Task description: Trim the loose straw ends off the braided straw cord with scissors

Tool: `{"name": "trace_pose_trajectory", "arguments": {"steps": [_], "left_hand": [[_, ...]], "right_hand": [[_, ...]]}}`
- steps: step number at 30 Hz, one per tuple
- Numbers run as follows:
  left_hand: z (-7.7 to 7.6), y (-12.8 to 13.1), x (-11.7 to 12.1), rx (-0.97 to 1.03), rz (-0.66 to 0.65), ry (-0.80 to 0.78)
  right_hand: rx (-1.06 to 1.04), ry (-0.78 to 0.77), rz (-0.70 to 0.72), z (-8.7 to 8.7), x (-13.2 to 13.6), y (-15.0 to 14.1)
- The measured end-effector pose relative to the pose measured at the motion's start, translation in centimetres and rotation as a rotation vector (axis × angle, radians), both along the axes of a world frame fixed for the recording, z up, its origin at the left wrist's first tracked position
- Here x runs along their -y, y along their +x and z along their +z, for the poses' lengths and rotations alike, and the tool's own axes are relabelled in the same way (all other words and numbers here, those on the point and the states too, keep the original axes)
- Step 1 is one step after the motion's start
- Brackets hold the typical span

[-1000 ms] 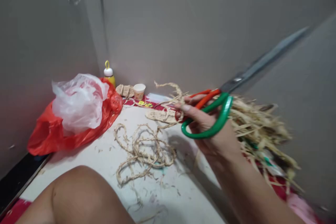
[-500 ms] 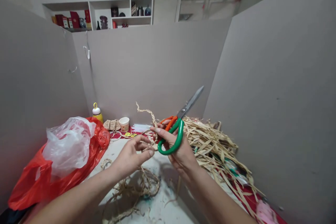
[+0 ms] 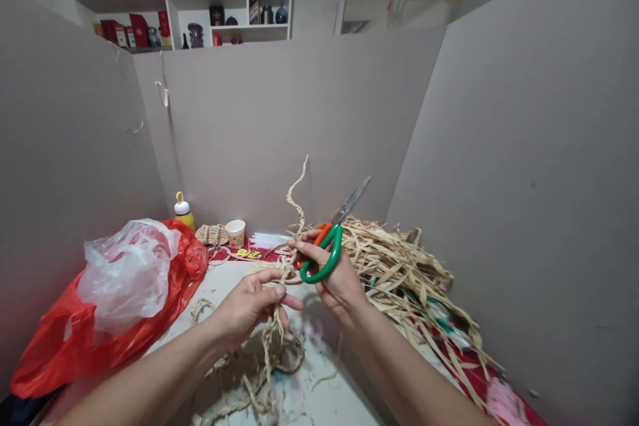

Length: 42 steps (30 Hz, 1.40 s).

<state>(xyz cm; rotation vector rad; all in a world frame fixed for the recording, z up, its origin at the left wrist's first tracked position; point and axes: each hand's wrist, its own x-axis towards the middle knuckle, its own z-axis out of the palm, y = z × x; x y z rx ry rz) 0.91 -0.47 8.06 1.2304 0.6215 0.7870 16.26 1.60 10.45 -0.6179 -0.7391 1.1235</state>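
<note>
My right hand [image 3: 333, 279] is closed on a pair of scissors [image 3: 332, 239] with one green and one orange loop, the blades pointing up and to the right. Its thumb and fingers also pinch a braided straw rope [image 3: 295, 203], whose free end sticks up above the hand. My left hand [image 3: 249, 306] grips the same rope lower down, fingers curled around it. Below both hands the rope trails into a loose coil [image 3: 249, 379] on the white tabletop [image 3: 329, 406].
A heap of loose straw strips [image 3: 404, 273] lies at the right. A red plastic bag [image 3: 110, 339] with a clear bag [image 3: 124, 273] on it sits left. A yellow bottle [image 3: 184, 212], a woven bundle [image 3: 212, 234] and a paper cup [image 3: 235, 231] stand by the grey partition walls.
The view swung up from my knee to the booth. My left hand came in and took the rope; the rope's end now stands higher above the right hand.
</note>
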Motion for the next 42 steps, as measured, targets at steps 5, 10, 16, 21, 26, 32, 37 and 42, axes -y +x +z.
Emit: {"name": "trace_pose_trajectory", "arguments": {"steps": [5, 10, 16, 21, 26, 32, 37, 42], "left_hand": [[-0.1, -0.2, -0.5, 0.043, -0.027, -0.106], [0.1, -0.3, -0.5, 0.026, -0.025, -0.164], [-0.4, -0.3, -0.8, 0.0, 0.011, -0.141], [-1.1, -0.2, -1.3, -0.043, 0.103, -0.095], [-0.9, -0.4, -1.6, -0.038, -0.025, -0.183], [-0.3, -1.5, -3.1, 0.12, 0.15, -0.173], [0.8, -3.4, -4.5, 0.23, 0.302, -0.102], [2.2, -5.0, -5.4, 0.315, 0.427, -0.089]], "right_hand": [[-0.019, 0.03, -0.071, 0.3, -0.6, 1.3], [-0.028, 0.045, -0.135, 0.4, -1.1, 2.5], [0.004, 0.022, -0.174, -0.2, -2.1, 3.0], [0.092, -0.013, -0.196, -1.1, -3.1, 3.5], [0.35, -0.089, -0.178, -2.8, -4.2, 4.3], [0.824, -0.12, -0.24, -4.5, -5.1, 5.3], [1.156, -0.018, -0.358, -4.2, -4.4, 4.9], [1.525, 0.081, -0.386, -4.7, -3.6, 4.1]]}}
